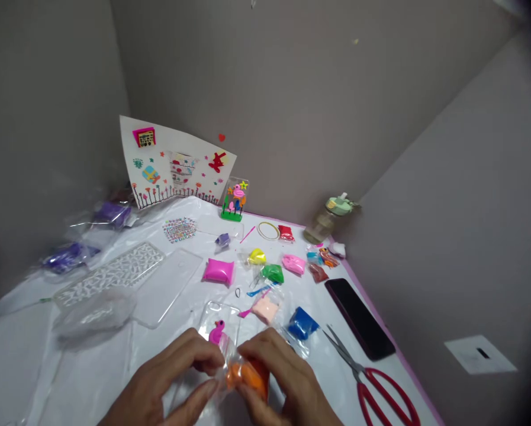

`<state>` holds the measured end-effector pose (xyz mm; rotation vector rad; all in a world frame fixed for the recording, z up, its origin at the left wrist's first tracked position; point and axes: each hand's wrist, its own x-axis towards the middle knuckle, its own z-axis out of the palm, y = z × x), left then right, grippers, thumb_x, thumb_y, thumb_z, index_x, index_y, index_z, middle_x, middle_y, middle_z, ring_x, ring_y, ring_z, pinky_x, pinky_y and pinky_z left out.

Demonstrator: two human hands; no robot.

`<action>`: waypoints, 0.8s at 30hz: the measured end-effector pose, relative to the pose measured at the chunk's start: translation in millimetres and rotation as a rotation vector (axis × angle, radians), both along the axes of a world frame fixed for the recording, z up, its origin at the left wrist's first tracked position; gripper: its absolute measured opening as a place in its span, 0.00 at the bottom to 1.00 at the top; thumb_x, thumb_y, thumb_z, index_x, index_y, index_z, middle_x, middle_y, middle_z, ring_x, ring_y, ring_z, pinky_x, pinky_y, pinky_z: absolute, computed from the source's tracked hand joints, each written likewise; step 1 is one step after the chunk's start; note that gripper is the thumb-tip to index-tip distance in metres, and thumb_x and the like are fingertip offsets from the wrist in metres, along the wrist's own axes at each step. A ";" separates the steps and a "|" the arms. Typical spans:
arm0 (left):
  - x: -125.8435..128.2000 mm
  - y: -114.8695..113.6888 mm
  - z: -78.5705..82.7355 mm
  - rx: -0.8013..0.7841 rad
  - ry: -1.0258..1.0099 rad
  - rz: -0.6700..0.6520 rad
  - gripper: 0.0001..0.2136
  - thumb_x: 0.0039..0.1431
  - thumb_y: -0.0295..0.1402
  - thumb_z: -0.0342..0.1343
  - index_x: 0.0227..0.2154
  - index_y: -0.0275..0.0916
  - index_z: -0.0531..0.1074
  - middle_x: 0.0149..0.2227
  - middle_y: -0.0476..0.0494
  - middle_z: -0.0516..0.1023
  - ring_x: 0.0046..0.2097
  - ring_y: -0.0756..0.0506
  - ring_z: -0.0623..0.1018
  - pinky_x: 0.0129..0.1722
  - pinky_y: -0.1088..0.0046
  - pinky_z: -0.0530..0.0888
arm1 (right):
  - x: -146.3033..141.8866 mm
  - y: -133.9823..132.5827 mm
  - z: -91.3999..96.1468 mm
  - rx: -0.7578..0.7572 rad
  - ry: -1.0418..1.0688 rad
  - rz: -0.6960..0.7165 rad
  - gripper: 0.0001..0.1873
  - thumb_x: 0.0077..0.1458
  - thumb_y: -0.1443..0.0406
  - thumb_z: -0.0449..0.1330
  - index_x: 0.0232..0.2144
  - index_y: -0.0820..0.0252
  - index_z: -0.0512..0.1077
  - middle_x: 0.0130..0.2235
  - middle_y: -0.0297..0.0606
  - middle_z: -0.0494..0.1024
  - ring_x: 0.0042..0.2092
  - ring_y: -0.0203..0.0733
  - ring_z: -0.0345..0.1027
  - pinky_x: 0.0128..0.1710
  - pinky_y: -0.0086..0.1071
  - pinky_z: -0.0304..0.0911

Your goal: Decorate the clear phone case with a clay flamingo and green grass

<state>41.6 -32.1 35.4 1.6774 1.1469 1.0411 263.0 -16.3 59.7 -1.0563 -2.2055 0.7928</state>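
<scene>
Between my two hands is a clear plastic bag of orange clay [248, 378]. My left hand [180, 376] pinches the loose clear end of the bag. With thumb and fingers, my right hand [280, 378] grips the part filled with orange clay. Just beyond my fingers lies a clear phone case [227, 312] bearing a pink flamingo figure [216, 332]. Its lower part is hidden by my hands and the bag. Close to my right hand are a bag of blue clay [302, 323] and a bag of peach clay [265, 309].
Red-handled scissors [363, 371] and a dark phone [360, 318] lie at right. Bags of pink [218, 271], green [273, 273] and yellow clay [257, 257] sit mid-table. A decorated case [235, 200], a drawing [176, 163] and a bottle [330, 219] stand at the back.
</scene>
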 end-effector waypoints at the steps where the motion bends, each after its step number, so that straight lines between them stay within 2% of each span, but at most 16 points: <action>1: 1.1 1.6 1.4 -0.037 -0.015 -0.014 0.06 0.63 0.36 0.54 0.38 0.50 0.76 0.36 0.52 0.80 0.39 0.47 0.81 0.42 0.76 0.78 | 0.1 0.2 -2.7 0.007 0.013 -0.002 0.10 0.61 0.69 0.61 0.46 0.56 0.71 0.39 0.36 0.76 0.39 0.38 0.72 0.39 0.29 0.71; 4: 0.7 7.1 1.0 -0.135 -0.076 -0.050 0.05 0.63 0.39 0.54 0.37 0.47 0.74 0.36 0.51 0.80 0.40 0.45 0.83 0.41 0.74 0.80 | 1.5 0.6 -8.1 0.056 0.073 -0.016 0.08 0.63 0.65 0.62 0.45 0.55 0.69 0.38 0.35 0.76 0.37 0.37 0.71 0.37 0.28 0.70; 9: -2.4 11.1 -5.5 -0.215 -0.106 -0.048 0.09 0.66 0.43 0.54 0.34 0.47 0.76 0.33 0.51 0.78 0.38 0.46 0.81 0.41 0.73 0.79 | 2.9 0.8 -10.5 0.090 0.085 -0.051 0.10 0.67 0.57 0.59 0.45 0.55 0.68 0.38 0.36 0.75 0.36 0.38 0.71 0.36 0.28 0.69; 16: -5.6 7.2 -17.9 -0.368 -0.263 -0.062 0.11 0.62 0.47 0.59 0.38 0.47 0.75 0.36 0.49 0.79 0.40 0.44 0.81 0.42 0.70 0.79 | -1.1 1.1 -6.5 0.149 0.091 -0.049 0.11 0.69 0.54 0.55 0.44 0.55 0.68 0.36 0.35 0.75 0.34 0.36 0.71 0.35 0.27 0.69; 24: -7.4 5.5 -28.5 -0.469 -0.418 -0.082 0.11 0.59 0.44 0.65 0.39 0.46 0.73 0.35 0.51 0.76 0.38 0.47 0.78 0.40 0.72 0.77 | -4.4 0.0 -12.5 0.161 0.097 -0.046 0.13 0.69 0.52 0.55 0.41 0.55 0.68 0.35 0.34 0.76 0.34 0.36 0.72 0.34 0.26 0.70</action>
